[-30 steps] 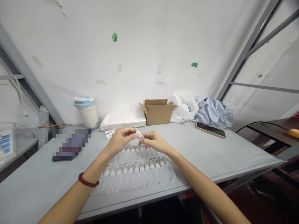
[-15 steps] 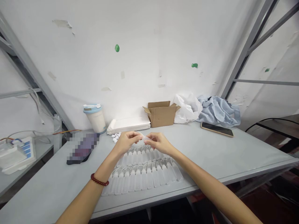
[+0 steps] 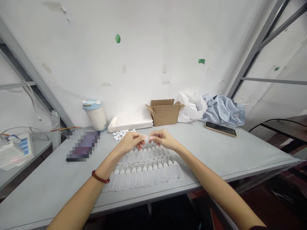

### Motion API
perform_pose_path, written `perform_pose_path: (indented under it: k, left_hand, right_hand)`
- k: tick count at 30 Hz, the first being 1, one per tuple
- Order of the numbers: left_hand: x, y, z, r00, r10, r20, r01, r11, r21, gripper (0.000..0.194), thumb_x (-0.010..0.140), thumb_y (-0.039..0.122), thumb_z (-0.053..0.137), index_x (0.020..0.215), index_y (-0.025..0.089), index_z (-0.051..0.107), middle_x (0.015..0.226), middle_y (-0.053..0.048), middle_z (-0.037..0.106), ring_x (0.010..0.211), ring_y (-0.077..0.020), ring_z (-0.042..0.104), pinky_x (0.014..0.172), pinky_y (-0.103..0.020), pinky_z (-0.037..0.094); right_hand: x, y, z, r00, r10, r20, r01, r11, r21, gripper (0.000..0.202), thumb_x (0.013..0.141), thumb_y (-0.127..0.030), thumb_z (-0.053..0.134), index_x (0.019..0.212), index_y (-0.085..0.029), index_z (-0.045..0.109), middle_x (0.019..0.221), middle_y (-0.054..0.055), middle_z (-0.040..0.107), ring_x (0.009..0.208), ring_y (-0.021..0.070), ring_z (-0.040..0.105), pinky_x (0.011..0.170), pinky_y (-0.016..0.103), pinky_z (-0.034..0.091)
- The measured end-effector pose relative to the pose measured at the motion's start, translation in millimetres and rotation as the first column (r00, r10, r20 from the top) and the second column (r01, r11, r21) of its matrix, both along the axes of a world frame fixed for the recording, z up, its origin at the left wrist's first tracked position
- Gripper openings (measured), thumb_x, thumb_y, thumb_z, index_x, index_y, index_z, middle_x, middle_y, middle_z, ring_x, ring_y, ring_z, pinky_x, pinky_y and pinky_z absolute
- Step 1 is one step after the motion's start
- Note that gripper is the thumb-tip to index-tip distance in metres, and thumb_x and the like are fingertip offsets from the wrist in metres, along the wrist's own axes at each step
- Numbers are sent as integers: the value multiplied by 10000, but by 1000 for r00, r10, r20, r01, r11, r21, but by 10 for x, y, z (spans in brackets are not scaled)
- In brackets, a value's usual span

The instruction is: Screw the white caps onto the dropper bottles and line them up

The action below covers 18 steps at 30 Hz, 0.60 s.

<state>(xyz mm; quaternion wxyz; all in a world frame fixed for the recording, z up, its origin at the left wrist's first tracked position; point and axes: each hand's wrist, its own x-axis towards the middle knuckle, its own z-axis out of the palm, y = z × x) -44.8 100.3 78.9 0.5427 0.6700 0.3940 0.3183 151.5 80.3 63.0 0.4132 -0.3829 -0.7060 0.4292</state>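
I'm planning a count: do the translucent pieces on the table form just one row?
No, the translucent pieces form two rows, one behind the other.

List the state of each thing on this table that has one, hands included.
Left hand: fingertips pinched on a small translucent piece
Right hand: fingertips pinched at the same piece
Translucent bottles: lying in two rows
Small white pieces: loose, heaped
Cardboard box: open, flaps spread
Cup: upright, lid on
Phone: lying flat, screen dark
Plastic bag: crumpled
Blue cloth: bunched up
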Motion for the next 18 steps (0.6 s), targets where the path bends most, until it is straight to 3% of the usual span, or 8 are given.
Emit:
perform_pose_path:
  k: [4, 8, 13, 18]
  left_hand:
    - [-16, -8, 8, 998, -64, 3, 64, 992, -104, 369, 713, 470, 703, 648, 112, 635, 615, -21, 624, 474, -93, 551, 475, -223, 475]
    - [-14, -2, -16, 999, -53, 8, 54, 992, -114, 373, 706, 474, 714, 663, 109, 651, 636, -33, 643, 491, -97, 568, 493, -226, 491]
    - [-13, -11, -6, 998, -43, -50, 47, 996, 76, 297, 696, 417, 734, 722, 127, 674, 619, -38, 664, 548, -143, 620, 561, -264, 520]
    - [-33, -48, 41, 995, -8, -95, 36, 955, 294, 254, 710, 376, 718, 783, 137, 678, 699, -43, 681, 677, -182, 656, 639, -291, 541]
  right_hand:
    - [21, -1, 20, 998, 37, 54, -38, 999, 19, 355, 798, -408, 591, 937, -100, 698, 719, 48, 661, 470, 66, 410, 453, 210, 357]
    - [11, -17, 44, 993, -31, 116, 27, 999, 38, 302, 807, -370, 587, 916, -109, 694, 730, 49, 673, 447, 61, 410, 436, 206, 351]
    - [-3, -7, 8, 998, -12, 62, 15, 999, -40, 311, 812, -414, 571, 816, -116, 660, 658, 16, 620, 410, 56, 417, 431, 216, 363]
    - [-31, -1, -20, 994, 33, -102, -46, 990, -131, 295, 794, -447, 599, 802, -154, 561, 622, -13, 586, 418, 57, 397, 394, 199, 345]
